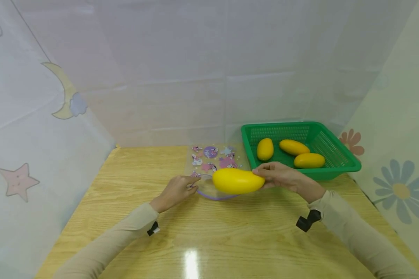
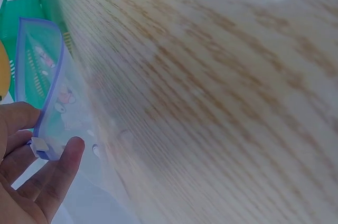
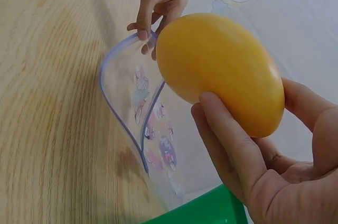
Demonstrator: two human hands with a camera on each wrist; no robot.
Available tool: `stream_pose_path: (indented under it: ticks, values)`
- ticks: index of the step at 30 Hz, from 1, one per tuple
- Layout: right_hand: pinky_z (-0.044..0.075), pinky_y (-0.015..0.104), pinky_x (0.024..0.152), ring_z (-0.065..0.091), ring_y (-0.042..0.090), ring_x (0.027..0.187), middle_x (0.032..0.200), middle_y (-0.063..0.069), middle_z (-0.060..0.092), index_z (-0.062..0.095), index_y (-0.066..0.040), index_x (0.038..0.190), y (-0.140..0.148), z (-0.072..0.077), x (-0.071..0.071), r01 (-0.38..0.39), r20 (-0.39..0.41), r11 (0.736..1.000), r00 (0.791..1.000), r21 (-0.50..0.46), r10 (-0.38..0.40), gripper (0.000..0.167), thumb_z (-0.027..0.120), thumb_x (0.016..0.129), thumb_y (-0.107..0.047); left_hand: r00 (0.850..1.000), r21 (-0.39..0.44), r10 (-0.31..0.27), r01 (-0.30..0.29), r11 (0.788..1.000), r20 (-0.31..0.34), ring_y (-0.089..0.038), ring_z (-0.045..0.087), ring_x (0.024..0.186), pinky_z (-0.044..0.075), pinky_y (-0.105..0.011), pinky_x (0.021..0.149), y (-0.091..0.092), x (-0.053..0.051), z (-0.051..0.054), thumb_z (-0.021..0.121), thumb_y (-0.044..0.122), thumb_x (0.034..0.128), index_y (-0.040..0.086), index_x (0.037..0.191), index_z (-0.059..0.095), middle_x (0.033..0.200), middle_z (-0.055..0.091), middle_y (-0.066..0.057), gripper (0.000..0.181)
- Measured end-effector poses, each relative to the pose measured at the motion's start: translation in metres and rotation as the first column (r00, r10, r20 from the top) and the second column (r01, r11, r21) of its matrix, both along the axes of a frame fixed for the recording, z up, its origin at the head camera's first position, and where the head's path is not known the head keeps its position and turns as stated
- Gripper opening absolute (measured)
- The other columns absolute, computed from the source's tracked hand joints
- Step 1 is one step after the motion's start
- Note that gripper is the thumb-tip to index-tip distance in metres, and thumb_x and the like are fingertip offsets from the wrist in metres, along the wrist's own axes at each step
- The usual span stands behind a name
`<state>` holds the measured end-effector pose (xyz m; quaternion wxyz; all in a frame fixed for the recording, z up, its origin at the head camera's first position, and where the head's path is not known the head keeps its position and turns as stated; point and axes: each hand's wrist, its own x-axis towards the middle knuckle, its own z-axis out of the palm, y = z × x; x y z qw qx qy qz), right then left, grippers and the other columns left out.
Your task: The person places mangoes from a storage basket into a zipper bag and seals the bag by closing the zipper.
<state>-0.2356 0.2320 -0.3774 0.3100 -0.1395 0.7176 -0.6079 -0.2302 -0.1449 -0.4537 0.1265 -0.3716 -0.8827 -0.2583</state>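
Right hand: the right hand, right of centre in the head view, grasps one fruit between fingers and thumb.
Held fruit: one yellow, mango-shaped fruit, just below the middle of the head view; the fingertips have its right end, and the rest juts leftward from them.
Left hand: the left hand, left of centre in the head view, pinches the purple edge of a bag at its left corner.
Bag: one clear printed bag, mouth apart, mid-frame; the held fruit covers part of the mouth in the head view, and whether they touch I cannot tell.
Slider: the left wrist view alone clearly shows a white zip slider, lower left, beside the pinching fingers.
Bag mouth: the right wrist view shows the purple rim curving into a wide loop, left of centre.
Basket: one green basket, right of the bag; the right wrist view gets only its corner, bottom edge.
Basket fruit: three more yellow fruits, one left, one upper middle, one lower right; only the head view shows all three. Four fruits altogether.
Table: one wood-grain table across the lower frame.
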Motion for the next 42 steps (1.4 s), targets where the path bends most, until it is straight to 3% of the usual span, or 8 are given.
stream_pose_path:
  ticks: [5,9,12,23,34,42]
  values:
    - [0.053,0.049,0.093,0.067,0.026,0.1,0.112,0.015,0.065,0.062,0.002,0.119,-0.004,-0.001,0.004,0.009,0.014,1.0,1.0,-0.013,-0.009,0.028,0.057,0.102,-0.02,1.0,0.003,0.008,-0.008,1.0,-0.007,0.003,0.027,0.041,0.031,-0.014,0.038,0.0,-0.001,0.0,0.072,0.005,0.0893,-0.004,0.117,0.069,0.093,0.075,-0.014,0.03]
    - [0.056,0.044,0.09,0.066,0.024,0.098,0.11,0.014,0.064,0.063,0.001,0.116,-0.009,-0.002,0.007,0.01,0.02,1.0,1.0,-0.02,-0.01,0.025,0.058,0.102,-0.02,1.0,0.005,0.012,-0.012,1.0,-0.01,0.003,0.025,0.04,0.03,-0.014,0.037,0.0,-0.001,-0.001,0.072,0.005,0.0894,-0.004,0.118,0.07,0.09,0.075,-0.012,0.03]
    - [0.058,0.04,0.087,0.065,0.023,0.097,0.11,0.015,0.064,0.061,0.004,0.119,-0.011,-0.003,0.011,0.015,0.024,1.0,1.0,-0.025,-0.014,0.029,0.059,0.102,-0.02,1.0,0.012,0.01,-0.009,1.0,-0.019,0.004,0.025,0.04,0.03,-0.013,0.037,0.0,0.0,-0.002,0.073,0.005,0.0889,-0.003,0.117,0.07,0.091,0.075,-0.012,0.03]
    - [0.056,0.044,0.091,0.065,0.025,0.099,0.111,0.016,0.063,0.055,0.01,0.123,-0.022,-0.009,0.02,0.023,0.027,1.0,0.999,-0.017,-0.022,0.04,0.059,0.101,-0.022,1.0,0.053,-0.008,0.009,0.999,-0.02,0.005,0.02,0.039,0.027,-0.012,0.035,0.0,0.001,0.002,0.073,0.002,0.0874,-0.006,0.117,0.069,0.087,0.074,-0.012,0.031]
    - [0.047,0.053,0.097,0.067,0.024,0.099,0.113,0.016,0.063,0.057,0.007,0.119,-0.031,-0.012,0.025,0.055,0.084,0.997,0.995,-0.055,-0.05,0.032,0.06,0.1,-0.018,0.999,0.059,-0.022,0.024,0.998,-0.023,0.005,0.021,0.04,0.028,-0.013,0.036,0.0,0.0,0.003,0.073,0.002,0.0879,-0.007,0.116,0.069,0.089,0.074,-0.014,0.03]
    - [0.05,0.049,0.096,0.067,0.024,0.1,0.114,0.016,0.063,0.05,0.012,0.127,-0.037,-0.017,0.029,0.068,0.105,0.995,0.993,-0.075,-0.06,0.042,0.059,0.101,-0.019,1.0,0.057,-0.02,0.021,0.998,-0.016,0.005,0.021,0.039,0.027,-0.013,0.036,0.0,0.0,0.003,0.072,0.002,0.0889,-0.006,0.117,0.069,0.09,0.074,-0.014,0.03]
